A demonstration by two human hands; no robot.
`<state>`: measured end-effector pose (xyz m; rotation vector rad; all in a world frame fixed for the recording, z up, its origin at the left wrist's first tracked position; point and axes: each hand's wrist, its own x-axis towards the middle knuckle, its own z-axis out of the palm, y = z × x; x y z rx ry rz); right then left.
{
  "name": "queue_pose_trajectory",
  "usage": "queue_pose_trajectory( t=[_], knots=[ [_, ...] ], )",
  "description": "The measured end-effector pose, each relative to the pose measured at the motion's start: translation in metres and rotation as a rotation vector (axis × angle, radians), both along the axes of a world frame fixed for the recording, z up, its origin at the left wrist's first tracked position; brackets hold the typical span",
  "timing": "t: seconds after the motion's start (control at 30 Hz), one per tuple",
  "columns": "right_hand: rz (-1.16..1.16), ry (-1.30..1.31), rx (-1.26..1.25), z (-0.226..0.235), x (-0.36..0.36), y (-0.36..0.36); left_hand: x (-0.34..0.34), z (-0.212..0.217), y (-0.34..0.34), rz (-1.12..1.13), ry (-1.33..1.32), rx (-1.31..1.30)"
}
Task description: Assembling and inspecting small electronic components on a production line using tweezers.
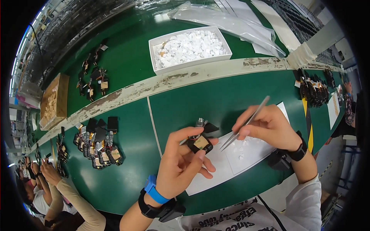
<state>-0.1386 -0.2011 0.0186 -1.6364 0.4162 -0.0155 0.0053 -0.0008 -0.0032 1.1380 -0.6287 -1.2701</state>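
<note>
Between the thumb and fingers of my left hand is a small black electronic module with a tan adhesive patch on its face. A flexible strip and a dark flap stick out from its far end. My right hand grips metal tweezers, their tips pointing down and left, a little apart, just to the right of the module. Under both hands lies a white sheet of paper, with several small white scraps on it near the tweezers.
A white box full of white paper bits stands beyond the worn ledge. Similar modules lie in a cluster at left, beyond the ledge, and at far right. A wooden box stands far left. Another person's arms work at lower left.
</note>
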Motion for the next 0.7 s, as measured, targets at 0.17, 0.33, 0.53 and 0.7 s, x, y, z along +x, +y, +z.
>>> queue_pose_trajectory(
  t=[0.17, 0.33, 0.53, 0.7],
  knots=[
    [-0.036, 0.018, 0.067, -0.013, 0.013, -0.007, -0.002, -0.007, -0.003, 0.055, -0.074, -0.004],
    [-0.003, 0.063, 0.035, -0.01, 0.024, -0.01, 0.002, -0.006, -0.004, 0.026, -0.011, 0.016],
    [0.056, 0.175, 0.075, -0.007, 0.03, -0.012, 0.001, -0.011, -0.004, 0.039, -0.062, -0.024],
    [0.073, 0.269, 0.046, 0.004, 0.033, -0.01, -0.003, -0.013, -0.002, 0.036, -0.153, -0.027]
  ],
)
